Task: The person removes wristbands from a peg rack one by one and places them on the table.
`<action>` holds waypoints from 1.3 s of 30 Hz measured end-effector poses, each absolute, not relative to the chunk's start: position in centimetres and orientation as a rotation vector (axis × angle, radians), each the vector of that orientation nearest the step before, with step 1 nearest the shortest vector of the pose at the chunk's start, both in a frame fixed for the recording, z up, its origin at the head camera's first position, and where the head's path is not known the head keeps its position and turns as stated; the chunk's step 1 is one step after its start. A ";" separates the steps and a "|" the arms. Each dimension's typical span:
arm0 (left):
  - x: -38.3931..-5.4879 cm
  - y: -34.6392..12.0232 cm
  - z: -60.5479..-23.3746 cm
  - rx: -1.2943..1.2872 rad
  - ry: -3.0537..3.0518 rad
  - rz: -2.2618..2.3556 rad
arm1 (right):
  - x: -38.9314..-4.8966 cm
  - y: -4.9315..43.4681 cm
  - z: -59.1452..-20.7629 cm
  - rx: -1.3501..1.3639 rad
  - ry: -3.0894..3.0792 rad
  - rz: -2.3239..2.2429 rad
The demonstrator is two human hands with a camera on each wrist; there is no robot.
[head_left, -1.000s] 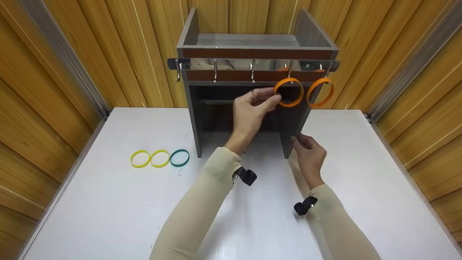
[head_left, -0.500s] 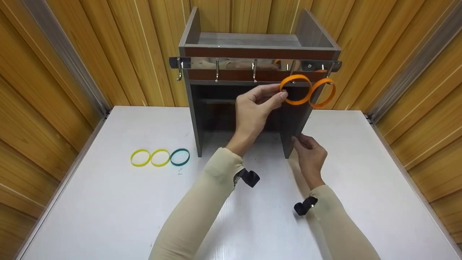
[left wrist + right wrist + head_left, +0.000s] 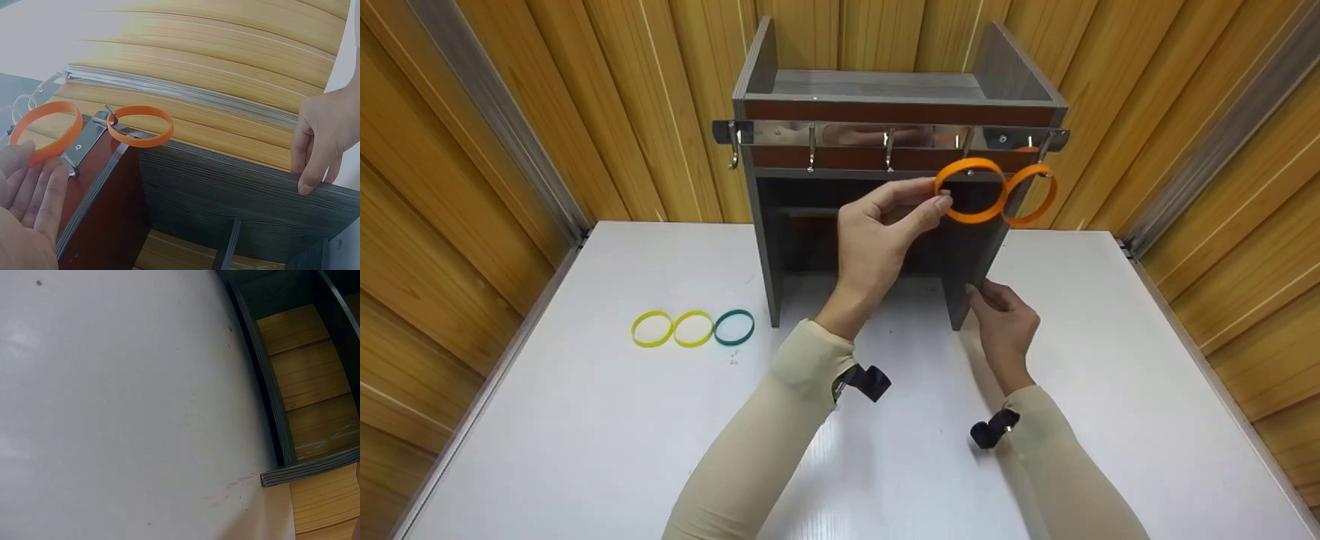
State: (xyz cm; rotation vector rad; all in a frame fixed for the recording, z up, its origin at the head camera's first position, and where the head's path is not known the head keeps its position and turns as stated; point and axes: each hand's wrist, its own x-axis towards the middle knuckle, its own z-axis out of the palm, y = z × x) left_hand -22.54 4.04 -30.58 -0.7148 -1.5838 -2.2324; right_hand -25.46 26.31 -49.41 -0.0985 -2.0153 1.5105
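Note:
My left hand (image 3: pixel 877 232) pinches an orange wristband (image 3: pixel 975 217) between thumb and fingers, just in front of the fourth hook (image 3: pixel 969 142) of the rack. A second orange wristband (image 3: pixel 1023 220) hangs from the rightmost hook; the two bands overlap in the head view but stand apart in the left wrist view, where the hanging band (image 3: pixel 140 142) shows beside the held one (image 3: pixel 61 144). Low on the right, my right hand (image 3: pixel 1006 322) grips the edge of the grey shelf's side panel (image 3: pixel 960 300), thumb on one face. The right wrist view shows barely any of that hand.
Two yellow wristbands (image 3: pixel 652 344) (image 3: pixel 693 344) and a dark green one (image 3: pixel 733 343) lie in a row on the white table (image 3: pixel 585 435), left of the shelf. Three more hooks (image 3: pixel 811 150) on the metal rail hold nothing. Wood-patterned walls (image 3: pixel 472 187) enclose the table.
My left hand carried the orange wristband right until it overlapped the hanging one in view, then drew back slightly left and down. My right hand stays on the panel.

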 end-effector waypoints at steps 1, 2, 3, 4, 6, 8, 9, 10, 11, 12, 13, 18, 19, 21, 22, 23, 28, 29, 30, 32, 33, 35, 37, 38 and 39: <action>-22.4 3.9 -30.6 -0.713 -1.585 -2.225 | -25.4 26.3 -49.4 -0.096 -2.021 1.500; -22.3 3.7 -30.7 -0.712 -1.589 -2.213 | -25.5 26.4 -49.5 -0.092 -2.023 1.492; -22.3 3.5 -30.8 -0.709 -1.590 -2.203 | -25.5 26.4 -49.5 -0.089 -2.026 1.484; -22.2 3.3 -30.9 -0.705 -1.590 -2.194 | -25.5 26.4 -49.5 -0.087 -2.029 1.479; -22.1 2.8 -31.0 -0.700 -1.587 -2.182 | -25.6 26.4 -49.5 -0.091 -2.031 1.475; -22.0 2.4 -31.2 -0.697 -1.583 -2.173 | -25.6 26.4 -49.5 -0.101 -2.027 1.485; -22.0 2.1 -31.3 -0.695 -1.583 -2.169 | -25.6 26.4 -49.4 -0.108 -2.024 1.491; -21.9 1.9 -31.5 -0.691 -1.585 -2.165 | -25.6 26.4 -49.4 -0.116 -2.020 1.501; -21.8 1.6 -31.6 -0.686 -1.587 -2.161 | -25.5 26.3 -49.3 -0.124 -2.017 1.511; -21.8 1.4 -31.7 -0.679 -1.592 -2.155 | -25.5 26.3 -49.3 -0.129 -2.013 1.522; -21.7 1.1 -31.8 -0.670 -1.599 -2.148 | -25.5 26.3 -49.3 -0.134 -2.011 1.529; -21.4 -0.1 -32.4 -0.617 -1.624 -2.134 | -25.3 26.2 -49.1 -0.133 -2.013 1.541; -21.4 -0.4 -32.6 -0.606 -1.628 -2.133 | -25.3 26.2 -49.1 -0.131 -2.015 1.536; -21.3 -0.8 -32.9 -0.588 -1.631 -2.130 | -25.4 26.3 -49.2 -0.125 -2.021 1.527; -21.3 -1.0 -33.0 -0.579 -1.633 -2.128 | -25.4 26.3 -49.2 -0.123 -2.023 1.525; -21.2 -1.3 -33.2 -0.568 -1.637 -2.125 | -25.4 26.3 -49.3 -0.122 -2.027 1.522; -21.1 -2.7 -34.0 -0.510 -1.635 -2.123 | -25.5 26.5 -49.5 -0.108 -2.022 1.548; -21.1 -3.0 -34.3 -0.498 -1.630 -2.125 | -25.5 26.5 -49.5 -0.103 -2.019 1.553; -21.1 -3.4 -34.5 -0.483 -1.629 -2.126 | -25.5 26.5 -49.5 -0.096 -2.011 1.561; -21.2 -4.2 -34.9 -0.452 -1.627 -2.127 | -25.6 26.6 -49.6 -0.087 -2.012 1.549; -21.2 -4.6 -35.1 -0.433 -1.628 -2.125 | -25.6 26.6 -49.6 -0.088 -2.014 1.540; -21.3 -5.5 -35.5 -0.383 -1.628 -2.126 | -25.5 26.5 -49.5 -0.092 -2.015 1.535; -21.3 -6.5 -36.0 -0.330 -1.619 -2.131 | -25.4 26.4 -49.4 -0.098 -2.022 1.533; -21.3 -7.0 -36.2 -0.305 -1.615 -2.131 | -25.3 26.4 -49.4 -0.105 -2.024 1.535; -21.3 -7.6 -36.4 -0.282 -1.613 -2.126 | -25.3 26.3 -49.4 -0.109 -2.024 1.539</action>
